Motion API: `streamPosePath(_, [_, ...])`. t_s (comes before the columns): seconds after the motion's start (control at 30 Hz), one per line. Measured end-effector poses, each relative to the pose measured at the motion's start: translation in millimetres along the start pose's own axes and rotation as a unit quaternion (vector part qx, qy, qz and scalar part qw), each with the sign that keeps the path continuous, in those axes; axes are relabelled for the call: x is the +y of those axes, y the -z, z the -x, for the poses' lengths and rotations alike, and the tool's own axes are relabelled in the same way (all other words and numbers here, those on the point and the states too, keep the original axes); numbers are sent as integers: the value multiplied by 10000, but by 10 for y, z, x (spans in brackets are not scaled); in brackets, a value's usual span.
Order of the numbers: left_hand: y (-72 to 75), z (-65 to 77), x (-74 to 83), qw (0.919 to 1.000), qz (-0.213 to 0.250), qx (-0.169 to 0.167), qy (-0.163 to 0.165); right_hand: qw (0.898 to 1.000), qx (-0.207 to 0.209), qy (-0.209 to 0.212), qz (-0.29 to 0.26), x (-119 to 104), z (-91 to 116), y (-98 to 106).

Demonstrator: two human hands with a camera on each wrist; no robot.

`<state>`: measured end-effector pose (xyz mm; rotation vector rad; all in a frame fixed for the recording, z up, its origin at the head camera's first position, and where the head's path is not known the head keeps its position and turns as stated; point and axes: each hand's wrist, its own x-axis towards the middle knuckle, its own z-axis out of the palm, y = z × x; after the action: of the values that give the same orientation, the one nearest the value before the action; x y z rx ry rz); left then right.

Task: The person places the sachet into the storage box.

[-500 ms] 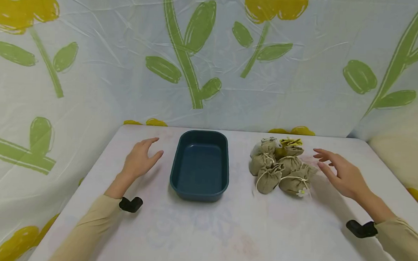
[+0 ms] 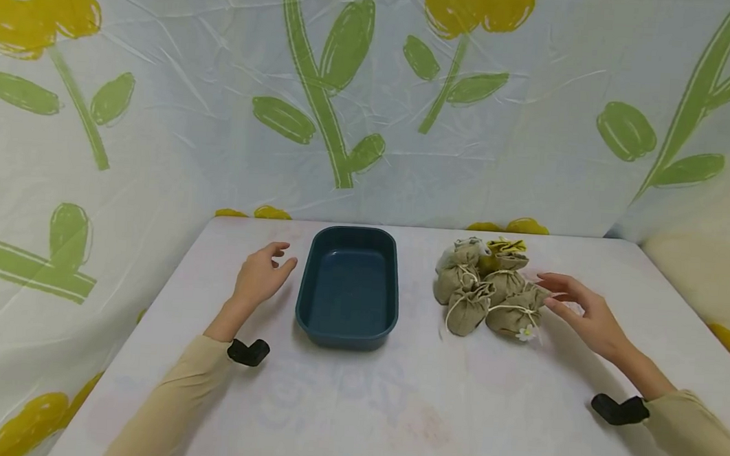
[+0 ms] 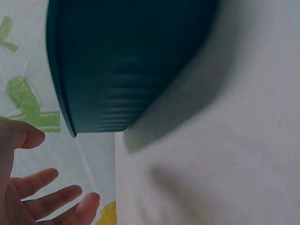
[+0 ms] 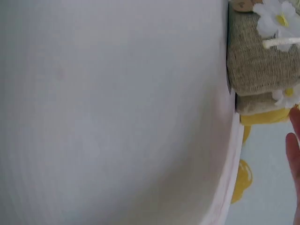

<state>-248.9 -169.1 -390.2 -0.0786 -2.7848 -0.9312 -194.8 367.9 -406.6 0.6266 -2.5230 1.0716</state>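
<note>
A deep teal rectangular tub [image 2: 346,343] stands on the table, its inside bare. My left hand [image 2: 258,277] hovers at its left side, fingers loosely spread and holding nothing. In the left wrist view the thumb and fingers [image 3: 54,199] are apart from the tub's wall [image 3: 117,70]. To the right of the tub, several small drawstring cloth pouches are bunched together. Nearest my right hand [image 2: 591,321] is a tan pouch [image 2: 510,317] with a white cord and flower; the relaxed fingertips are right at its edge. The right wrist view shows a tan pouch [image 4: 262,65] beside the fingers [image 4: 293,154].
Behind the front pouches are a mustard-yellow pouch [image 2: 505,248] and a greyish one [image 2: 452,259]. A white cloth covers the table [image 2: 355,413]. Flower-printed sheets [image 2: 209,137] hang at the back and sides. Each wrist carries a black device [image 2: 249,352].
My right hand has moved left and slightly down, up to the pouches. My left hand has shifted right, closer to the tub. Tub and pouches stay put.
</note>
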Motion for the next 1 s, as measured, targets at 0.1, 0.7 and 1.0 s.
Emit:
streamPosePath(0.1, [-61,-31,28,9999,81,-55,44,9996,-185,-204,-51,-45,-6,-31])
streamPosePath(0.7, [-180,-57,126,9840,1404,-873,659,9963,-371,-640,444,-66,2,-125])
streamPosePath(1.0, [-201,-55,167,9756,1759,-992,865,9987,-167,-328,358,-60,43,-149])
